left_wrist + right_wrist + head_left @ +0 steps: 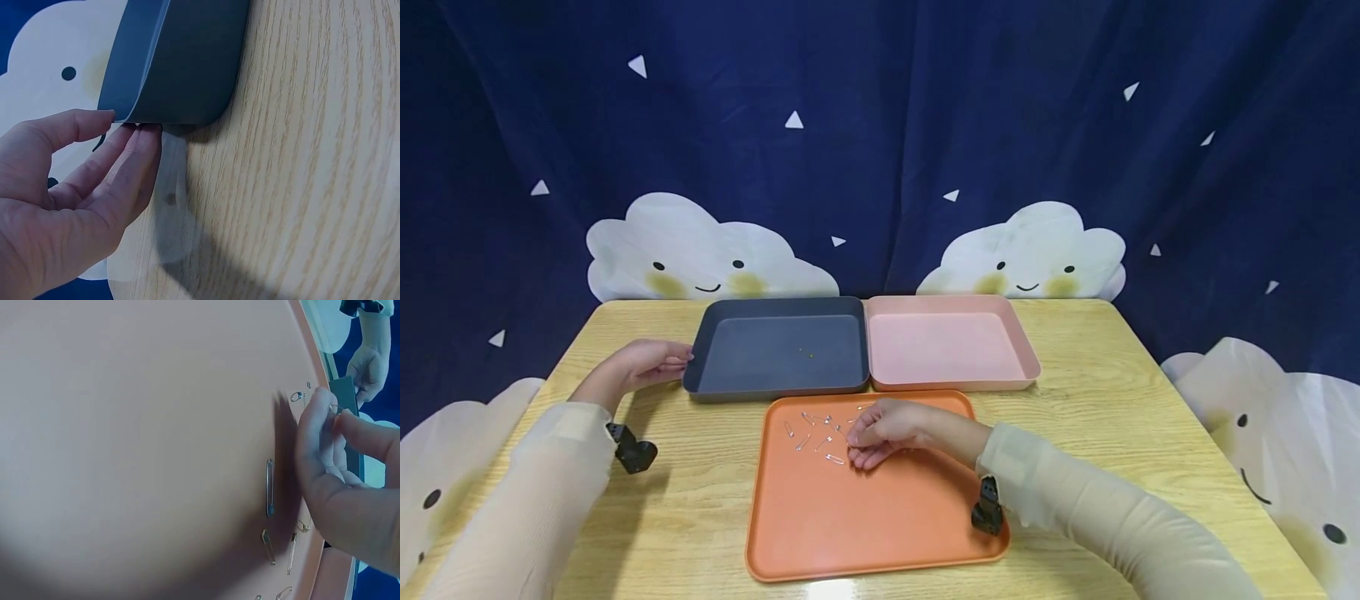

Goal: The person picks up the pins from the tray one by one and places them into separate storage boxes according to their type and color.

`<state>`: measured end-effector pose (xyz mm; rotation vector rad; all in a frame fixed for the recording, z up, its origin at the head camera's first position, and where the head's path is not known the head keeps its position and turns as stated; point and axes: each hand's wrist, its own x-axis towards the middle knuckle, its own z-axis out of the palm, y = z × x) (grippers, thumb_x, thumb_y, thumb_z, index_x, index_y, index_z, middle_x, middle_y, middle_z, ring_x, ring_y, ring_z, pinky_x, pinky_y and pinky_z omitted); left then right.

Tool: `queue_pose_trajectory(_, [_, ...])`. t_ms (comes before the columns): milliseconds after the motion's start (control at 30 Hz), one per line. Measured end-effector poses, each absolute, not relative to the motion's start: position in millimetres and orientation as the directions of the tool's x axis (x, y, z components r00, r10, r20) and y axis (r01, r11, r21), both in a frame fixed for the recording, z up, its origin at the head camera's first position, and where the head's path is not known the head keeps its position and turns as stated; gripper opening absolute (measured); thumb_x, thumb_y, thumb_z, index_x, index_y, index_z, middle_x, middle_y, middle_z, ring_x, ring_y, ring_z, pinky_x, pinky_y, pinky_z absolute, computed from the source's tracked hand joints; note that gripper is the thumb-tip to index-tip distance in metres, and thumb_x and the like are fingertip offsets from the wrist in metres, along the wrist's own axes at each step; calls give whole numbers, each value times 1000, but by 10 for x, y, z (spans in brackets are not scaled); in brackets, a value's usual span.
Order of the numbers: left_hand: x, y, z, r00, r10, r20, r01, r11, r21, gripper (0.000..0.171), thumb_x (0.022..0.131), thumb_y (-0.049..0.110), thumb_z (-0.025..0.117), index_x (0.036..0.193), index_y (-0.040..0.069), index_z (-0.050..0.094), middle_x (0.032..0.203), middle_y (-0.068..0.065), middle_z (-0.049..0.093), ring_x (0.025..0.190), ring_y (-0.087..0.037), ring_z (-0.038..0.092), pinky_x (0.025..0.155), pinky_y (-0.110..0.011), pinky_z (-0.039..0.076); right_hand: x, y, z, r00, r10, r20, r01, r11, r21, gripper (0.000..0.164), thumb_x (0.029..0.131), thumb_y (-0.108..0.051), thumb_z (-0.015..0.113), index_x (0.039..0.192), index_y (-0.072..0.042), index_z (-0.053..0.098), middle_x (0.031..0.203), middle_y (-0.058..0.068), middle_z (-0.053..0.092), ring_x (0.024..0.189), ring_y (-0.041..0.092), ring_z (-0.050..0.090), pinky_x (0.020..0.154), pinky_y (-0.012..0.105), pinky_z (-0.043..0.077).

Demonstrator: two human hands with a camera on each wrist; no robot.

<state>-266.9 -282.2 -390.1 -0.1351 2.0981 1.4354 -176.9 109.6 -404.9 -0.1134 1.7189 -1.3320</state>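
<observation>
"Where is the safety pin (335, 410) held?"

"Over the orange tray (865, 525), pinched in the right hand (886, 433); beyond it, the dark tray (752, 354) is touched by the left hand (651, 363), fingers relaxed. A light grip is advised, other pins (835, 459) left undisturbed."

Free room spans the near half of the orange tray (850, 533), while safety pins (835, 459) scattered over its far half crowd the way beside the right hand (883, 433), whose sleeve (1037, 487) bars the tray's right edge. Raised walls of the dark tray (775, 342) and pink tray (951, 342), set side by side, line the far edge. The left hand (651, 364) blocks the dark tray's left rim; the desk (1097, 433) offers passage at right, short of the curtain (880, 125)
</observation>
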Motion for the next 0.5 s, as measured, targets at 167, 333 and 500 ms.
queue_pose_trajectory(167, [-2672,-2828,-3903,-823,236,-516,-395,415,820,61,99,16,47,145,-15,22,106,2,62,83,5,60,84,-16,56,-1781,1104,-4037,-548,-597,-586,503,325,-801,19,94,7,48,111,12,55,77,2,68,71,11,67,82,29,61])
queue_pose_trajectory(333, [-2675,-2819,-3903,-823,237,-516,-395,415,820,61,99,16,46,145,-16,22,103,3,62,83,6,60,84,-16,56,-1780,1093,-4033,-549,-600,-582,527,292,-798,31,92,10,50,123,17,51,78,3,69,72,12,67,84,32,60])
queue_pose_trajectory(500, [-2680,-2824,-3913,-825,235,-514,-387,429,816,61,99,17,45,145,-15,22,117,-7,59,83,6,60,84,-16,56,-1785,1074,-4024,-558,-580,-593,536,293,-791,34,89,13,52,123,18,52,79,5,70,71,13,68,83,32,61])
